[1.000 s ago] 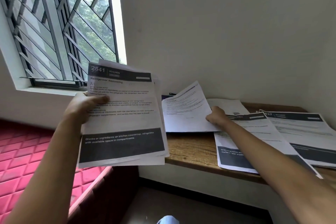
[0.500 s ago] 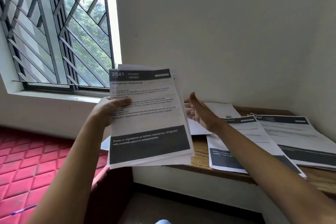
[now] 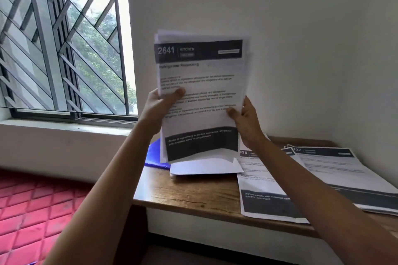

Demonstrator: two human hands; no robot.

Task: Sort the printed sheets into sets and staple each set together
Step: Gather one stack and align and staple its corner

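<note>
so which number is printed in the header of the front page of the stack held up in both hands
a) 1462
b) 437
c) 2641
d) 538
c: the stack of printed sheets, gripped by the left hand and the right hand, shows 2641 in white in the dark header of its front page.

Wooden table [image 3: 193, 197] with blue folder [image 3: 154, 156], white sheets [image 3: 204, 169], left printed pile [image 3: 262, 187], right printed pile [image 3: 338, 170].
</note>
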